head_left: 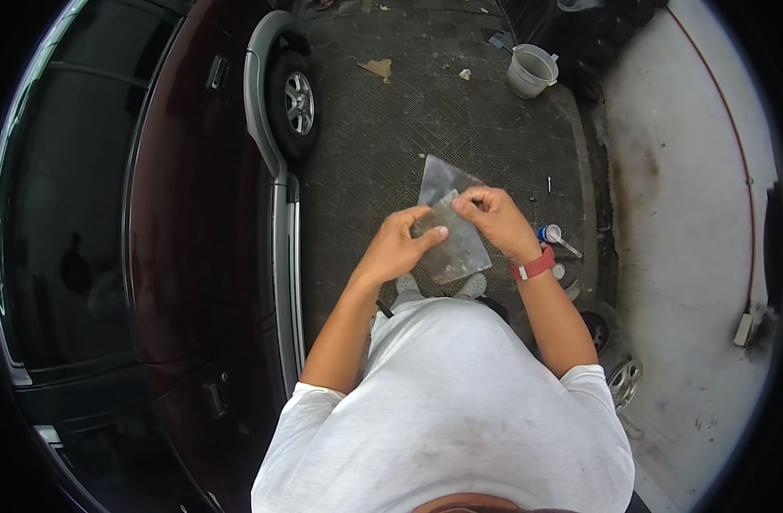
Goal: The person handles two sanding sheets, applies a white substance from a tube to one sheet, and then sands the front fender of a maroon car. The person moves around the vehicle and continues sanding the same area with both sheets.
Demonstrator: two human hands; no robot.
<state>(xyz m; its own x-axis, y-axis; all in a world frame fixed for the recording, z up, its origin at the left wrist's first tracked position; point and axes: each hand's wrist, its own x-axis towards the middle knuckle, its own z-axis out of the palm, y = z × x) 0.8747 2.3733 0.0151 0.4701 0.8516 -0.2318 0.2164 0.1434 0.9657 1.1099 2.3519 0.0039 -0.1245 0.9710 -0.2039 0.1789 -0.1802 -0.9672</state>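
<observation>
The left hand grasps a see-through grey sheet by its left edge, the thumb lying flat across the near face and the fingers partly curled and mostly hidden behind it, so the hand is only half closed. The right hand is drawn in more tightly: its thumb and forefinger pinch the sheet near its top corner, while the other fingers bend in toward the palm. The two hands are near each other but apart, with the sheet between them, in front of the person's body and above the shoes. The sheet hangs tilted, its lower edge free, and its surface looks cloudy and smudged. Just beyond it a clear piece sticks up past the fingers; I cannot tell whether this is a second sheet or a folded part of the first. A red wristband circles the right wrist. On the dark floor, to the right of the right forearm, is a small blue and white tub with a pale handle slanting out beside it. Farther off stands a whitish bucket. A dark red car fills the left side, and a stained pale wall runs along the right.
</observation>
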